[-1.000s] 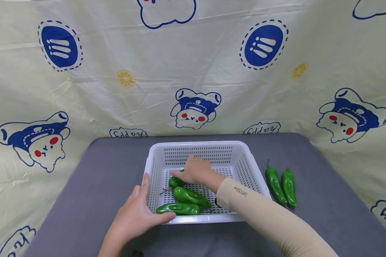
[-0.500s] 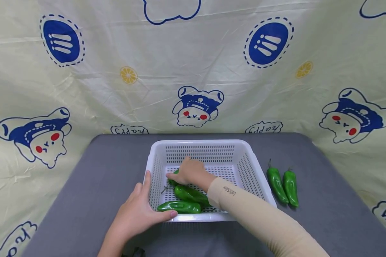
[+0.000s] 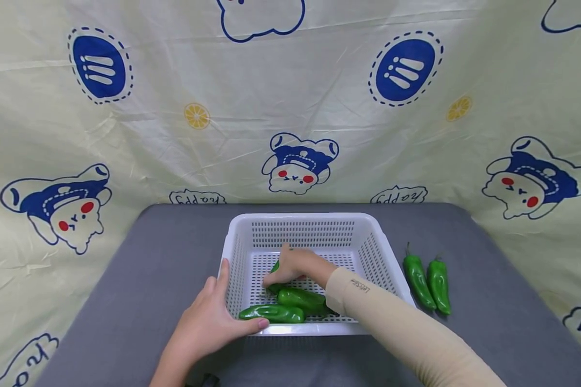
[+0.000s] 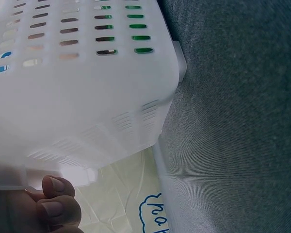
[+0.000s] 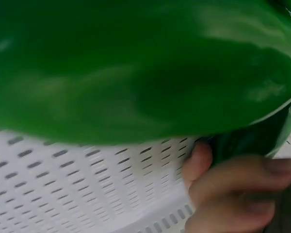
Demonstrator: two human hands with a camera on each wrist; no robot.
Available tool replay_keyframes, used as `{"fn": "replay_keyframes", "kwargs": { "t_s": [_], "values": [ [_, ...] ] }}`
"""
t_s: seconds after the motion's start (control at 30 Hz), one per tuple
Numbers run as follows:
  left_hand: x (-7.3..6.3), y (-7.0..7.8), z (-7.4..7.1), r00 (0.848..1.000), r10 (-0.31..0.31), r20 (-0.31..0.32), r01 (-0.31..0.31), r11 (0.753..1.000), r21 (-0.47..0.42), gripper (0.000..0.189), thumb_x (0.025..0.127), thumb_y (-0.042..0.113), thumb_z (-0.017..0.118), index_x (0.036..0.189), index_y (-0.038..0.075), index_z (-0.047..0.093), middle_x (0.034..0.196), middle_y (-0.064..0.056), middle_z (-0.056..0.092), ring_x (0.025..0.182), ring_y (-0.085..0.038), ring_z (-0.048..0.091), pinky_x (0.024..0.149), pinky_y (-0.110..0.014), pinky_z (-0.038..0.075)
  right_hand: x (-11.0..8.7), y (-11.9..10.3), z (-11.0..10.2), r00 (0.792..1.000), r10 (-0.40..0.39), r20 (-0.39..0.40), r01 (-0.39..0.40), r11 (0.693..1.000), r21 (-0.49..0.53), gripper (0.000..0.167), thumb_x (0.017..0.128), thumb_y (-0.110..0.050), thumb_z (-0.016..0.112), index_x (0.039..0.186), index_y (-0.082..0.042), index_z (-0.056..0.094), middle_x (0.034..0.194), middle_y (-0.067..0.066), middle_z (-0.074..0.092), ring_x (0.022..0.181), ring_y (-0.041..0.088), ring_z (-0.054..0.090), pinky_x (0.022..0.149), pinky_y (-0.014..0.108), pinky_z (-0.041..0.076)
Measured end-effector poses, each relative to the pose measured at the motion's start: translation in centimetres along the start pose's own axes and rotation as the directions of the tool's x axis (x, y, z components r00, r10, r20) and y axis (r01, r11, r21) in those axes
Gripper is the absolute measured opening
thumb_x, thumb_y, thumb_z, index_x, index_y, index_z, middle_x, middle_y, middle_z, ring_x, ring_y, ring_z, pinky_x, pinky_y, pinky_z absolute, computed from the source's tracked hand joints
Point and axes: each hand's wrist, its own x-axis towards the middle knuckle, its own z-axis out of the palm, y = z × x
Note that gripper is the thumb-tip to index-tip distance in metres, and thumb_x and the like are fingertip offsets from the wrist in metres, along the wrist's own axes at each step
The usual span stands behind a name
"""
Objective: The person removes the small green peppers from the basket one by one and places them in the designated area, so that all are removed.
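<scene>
A white perforated plastic basket [image 3: 319, 329] stands on the grey table. My left hand [image 3: 212, 316] grips its near left corner, thumb over the front rim; in the left wrist view, curled fingers [image 4: 60, 206] show at the rim. Inside the basket, my right hand [image 3: 292, 267] holds a green pepper [image 3: 274, 288], mostly hidden under the hand. The right wrist view shows its fingers [image 5: 233, 182] curled against that pepper [image 5: 250, 141]. A second green pepper [image 3: 302, 301] lies just nearer to me, filling much of that view. Along the front wall lies a third pepper [image 3: 271, 313].
Two more green peppers [image 3: 418, 282] lie side by side on the table [image 3: 174, 252], right of the basket. A patterned cloth [image 3: 174, 156] hangs behind the table. A small dark object [image 3: 209, 380] shows at the bottom edge.
My right hand first shifted left, then came back right and nearer to me. The middle pepper has slid right. My left hand keeps its grip on the basket.
</scene>
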Motion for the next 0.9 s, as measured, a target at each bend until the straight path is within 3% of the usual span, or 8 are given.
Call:
{"fn": "replay_keyframes", "kwargs": {
  "t_s": [0.1,0.17,0.27,0.47,0.7,0.9],
  "values": [
    [0.0,0.0,0.0,1.0,-0.006,0.007,0.006,1.0,-0.006,0.142,0.056,0.081,0.076,0.161,0.024,-0.002,0.123,-0.009,0.049,0.092,-0.016,0.052,0.062,-0.032,0.043,-0.1,0.2,0.1,0.999,-0.017,0.044,0.018,1.0,-0.018,0.122,0.072,-0.064,0.071,0.158,-0.005,0.008,0.138,0.019,0.056,0.105,0.025,0.059,0.094,0.043,0.049],
    [0.0,0.0,0.0,1.0,-0.01,0.009,0.01,1.0,-0.009,0.142,0.057,0.08,0.077,0.161,0.024,-0.003,0.122,-0.009,0.049,0.091,-0.016,0.051,0.062,-0.032,0.042,-0.1,0.2,0.1,0.998,-0.027,0.052,0.027,1.0,-0.006,0.118,0.072,-0.062,0.072,0.158,-0.008,0.011,0.139,0.018,0.054,0.109,0.024,0.057,0.099,0.046,0.046],
    [0.0,0.1,0.0,1.0,-0.011,0.011,0.011,1.0,-0.014,0.142,0.057,0.079,0.077,0.161,0.025,-0.003,0.121,-0.009,0.049,0.09,-0.016,0.051,0.061,-0.031,0.041,-0.2,0.2,0.2,0.999,-0.021,0.029,0.022,1.0,-0.018,0.113,0.071,-0.064,0.073,0.155,-0.013,0.018,0.133,0.016,0.058,0.108,0.025,0.058,0.098,0.049,0.047],
    [0.0,0.2,0.1,1.0,-0.018,0.023,0.019,1.0,-0.019,0.142,0.057,0.079,0.077,0.161,0.025,-0.003,0.121,-0.009,0.049,0.091,-0.016,0.051,0.059,-0.031,0.041,-0.2,0.0,1.0,0.999,-0.04,-0.032,0.036,0.993,-0.111,0.114,0.067,-0.076,0.071,0.152,-0.015,0.026,0.139,0.019,0.056,0.115,0.03,0.061,0.094,0.047,0.049],
    [0.0,0.2,-0.1,1.0,-0.009,0.017,0.009,1.0,-0.004,0.142,0.058,0.079,0.077,0.161,0.024,-0.004,0.123,-0.011,0.049,0.091,-0.018,0.052,0.059,-0.031,0.041,-0.1,-0.2,0.7,0.995,-0.088,-0.041,0.087,0.996,-0.028,0.103,0.066,-0.067,0.08,0.14,-0.014,0.034,0.1,0.005,0.064,0.09,0.019,0.062,0.088,0.041,0.051],
    [-0.1,0.2,0.0,1.0,-0.011,0.023,0.011,1.0,-0.01,0.143,0.057,0.079,0.077,0.161,0.024,-0.004,0.124,-0.011,0.049,0.092,-0.017,0.054,0.061,-0.031,0.042,0.0,0.0,0.6,0.996,-0.086,-0.012,0.086,0.996,-0.02,0.114,0.066,-0.06,0.084,0.152,-0.014,0.024,0.113,0.01,0.066,0.1,0.021,0.063,0.096,0.044,0.048]
  ]
}}
